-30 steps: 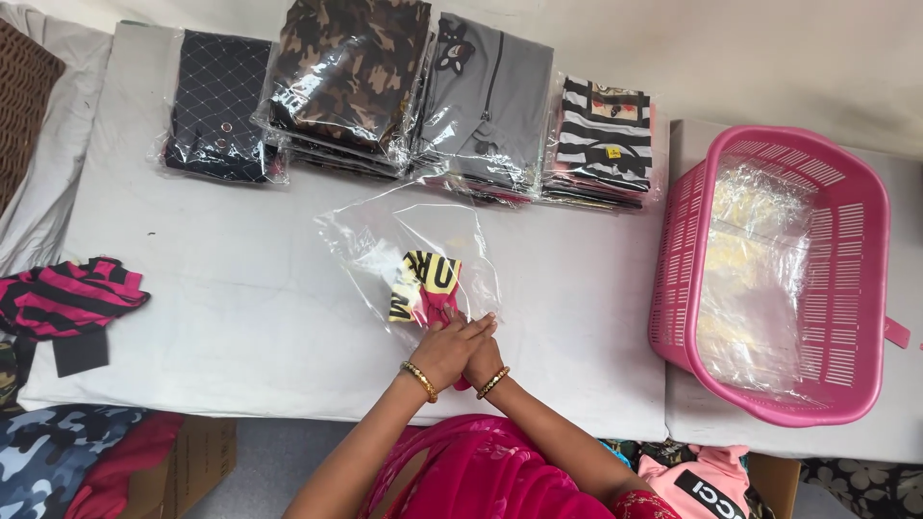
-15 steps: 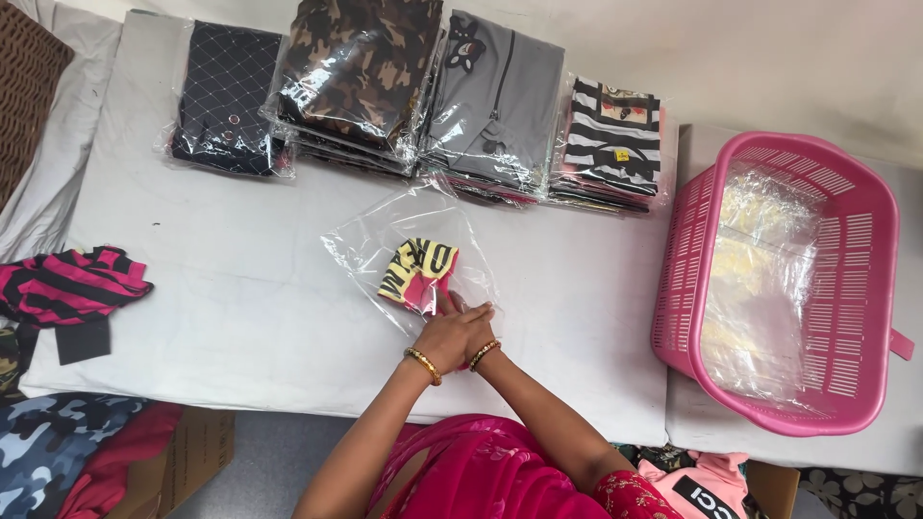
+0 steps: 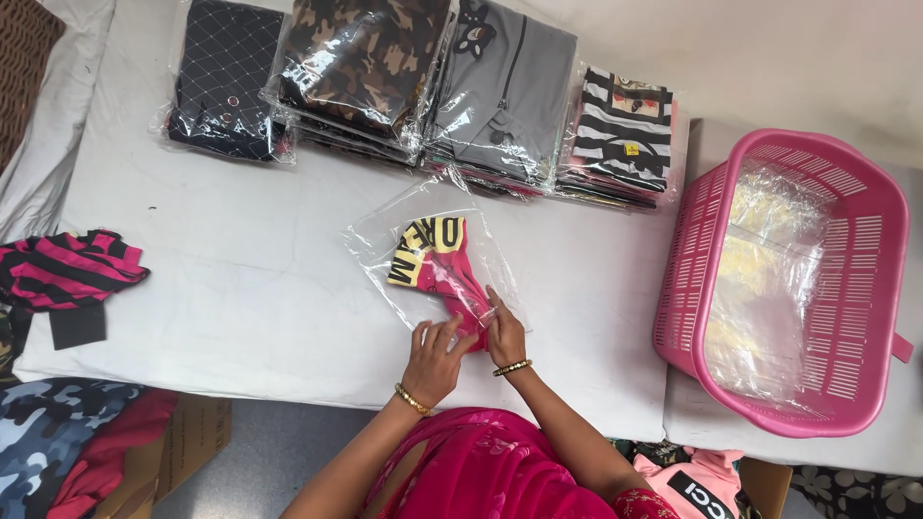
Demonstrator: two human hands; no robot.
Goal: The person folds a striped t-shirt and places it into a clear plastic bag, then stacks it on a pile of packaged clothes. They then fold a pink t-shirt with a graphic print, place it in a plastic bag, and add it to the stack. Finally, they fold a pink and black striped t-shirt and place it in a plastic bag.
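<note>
A clear plastic bag (image 3: pixel 385 240) lies on the white table (image 3: pixel 221 288) with a folded pink, yellow and black garment (image 3: pixel 435 261) partly inside it. My left hand (image 3: pixel 435 358) and my right hand (image 3: pixel 503 332) meet at the bag's near end, fingers pinching the pink cloth and the plastic there. Both wrists wear gold bangles.
Along the far edge stand stacks of bagged clothes: black quilted (image 3: pixel 223 77), camouflage (image 3: pixel 363 60), grey (image 3: pixel 502 91), striped (image 3: pixel 625 135). A pink basket (image 3: pixel 870 288) holding clear bags is at the right. A pink-black striped garment (image 3: pixel 62 274) lies at the left edge.
The garment has slid further into the bag, away from me, and the bag has shifted slightly. My hands stay together at its near end.
</note>
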